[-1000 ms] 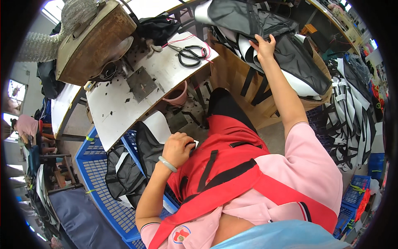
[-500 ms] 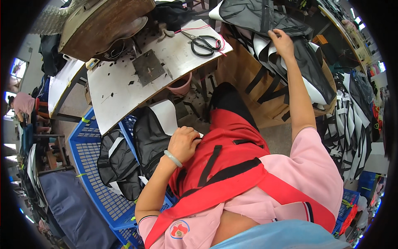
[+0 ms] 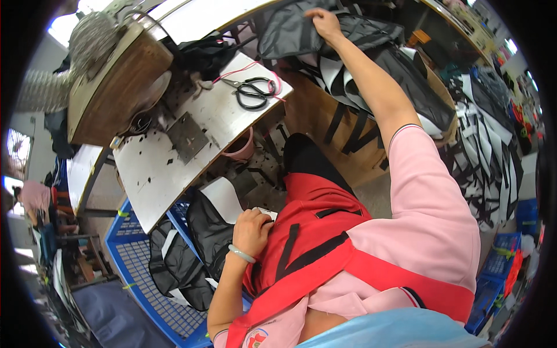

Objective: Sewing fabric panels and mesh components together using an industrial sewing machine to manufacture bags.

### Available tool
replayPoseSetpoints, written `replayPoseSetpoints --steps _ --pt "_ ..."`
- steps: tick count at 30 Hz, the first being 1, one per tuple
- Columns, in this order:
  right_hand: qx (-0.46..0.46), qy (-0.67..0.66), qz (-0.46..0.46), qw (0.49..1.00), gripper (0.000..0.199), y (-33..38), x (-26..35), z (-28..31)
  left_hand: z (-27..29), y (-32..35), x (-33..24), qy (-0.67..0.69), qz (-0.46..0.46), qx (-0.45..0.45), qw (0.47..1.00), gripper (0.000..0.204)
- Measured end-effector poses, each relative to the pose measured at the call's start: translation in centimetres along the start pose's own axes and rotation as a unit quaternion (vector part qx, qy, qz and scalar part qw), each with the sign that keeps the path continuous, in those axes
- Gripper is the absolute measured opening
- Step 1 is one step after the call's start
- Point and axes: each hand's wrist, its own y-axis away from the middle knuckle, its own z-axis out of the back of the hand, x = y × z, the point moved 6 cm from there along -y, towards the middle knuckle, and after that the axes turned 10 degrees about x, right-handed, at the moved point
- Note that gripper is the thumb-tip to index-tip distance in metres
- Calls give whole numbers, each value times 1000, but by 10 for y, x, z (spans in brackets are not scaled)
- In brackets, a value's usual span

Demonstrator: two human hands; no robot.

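Observation:
My right hand point(image 3: 326, 24) reaches to the far side, fingers closed on the edge of a black fabric piece point(image 3: 290, 36). Below and right of it, more black pieces with white backing point(image 3: 406, 81) and hanging black straps lie heaped over a cardboard box point(image 3: 371, 156). Close to my lap, my left hand point(image 3: 252, 232) rests against the red apron point(image 3: 313, 232) with its fingers curled in. A small whitish thing point(image 3: 268, 213) pokes out by its fingertips; what it is I cannot make out. Beside that hand, a black piece with a white panel point(image 3: 221, 198) hangs over a blue crate point(image 3: 136, 255).
A white worktable point(image 3: 154, 180) stands ahead to the left, with black-handled scissors point(image 3: 253, 94), red cord and a metal plate point(image 3: 188, 139) on it. A machine point(image 3: 116, 87) looms above it. Underneath is a pink bucket point(image 3: 241, 148). Another person point(image 3: 36, 200) is at far left.
My right hand has moved left and farther away, drawing the black fabric piece leftward off the heap. My left hand stays by my lap. The whole view has shifted slightly.

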Motion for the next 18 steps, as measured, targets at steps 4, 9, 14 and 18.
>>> replayPoseSetpoints --steps 4,9,14,18 --pt "-186 25 53 981 17 -12 57 58 -1 -4 2 7 -7 8 1000 9" --pt "-342 42 -11 939 18 38 35 125 -7 -10 3 -7 -1 22 1000 8" --pt "-157 153 -234 947 22 104 -60 104 -8 -14 1 -14 -14 25 999 8" --pt "-112 139 -224 958 25 111 -61 105 -5 -15 -5 -21 -25 20 999 8"
